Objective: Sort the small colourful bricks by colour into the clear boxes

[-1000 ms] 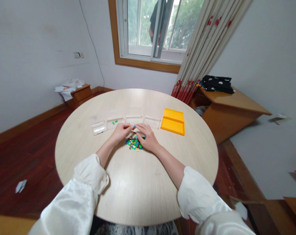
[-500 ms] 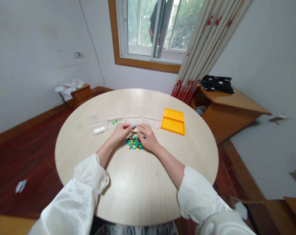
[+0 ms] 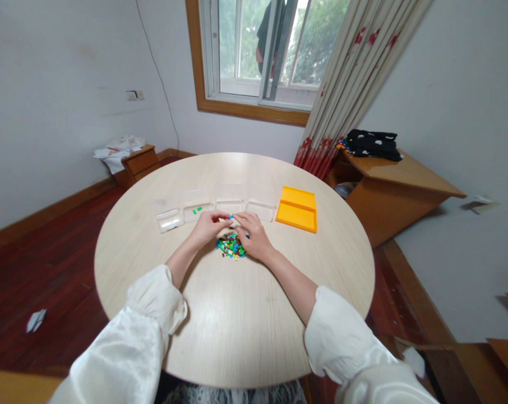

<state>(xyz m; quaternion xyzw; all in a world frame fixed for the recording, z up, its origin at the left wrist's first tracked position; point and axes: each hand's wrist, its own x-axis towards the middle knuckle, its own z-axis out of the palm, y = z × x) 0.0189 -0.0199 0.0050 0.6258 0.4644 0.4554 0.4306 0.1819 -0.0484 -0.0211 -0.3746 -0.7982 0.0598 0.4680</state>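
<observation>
A small blue toy brick [image 3: 231, 217] is at the fingertips of both hands, above the far side of a heap. My left hand [image 3: 209, 227] pinches it between thumb and forefinger. From the other side, the fingertips of my right hand [image 3: 254, 234] press against it; its thumb sits lower, near the heap, and the fingers partly cover the brick. Just below the hands lies the heap of small toy bricks [image 3: 231, 247] in green, blue, brown, white and yellow. Two green bricks [image 3: 197, 211] lie in a clear plastic box [image 3: 187, 219] behind my left hand.
Several clear boxes stand in a row: one at the left [image 3: 170, 225], one in the middle [image 3: 229, 202], one at the right [image 3: 260, 217]. An open yellow case [image 3: 296, 216] is right of them. All rest on a round wooden table [image 3: 237, 314].
The blue brick between the fingertips has turned slightly and shows a lighter face. My left fingers have shifted a little; the right hand and the boxes stay put.
</observation>
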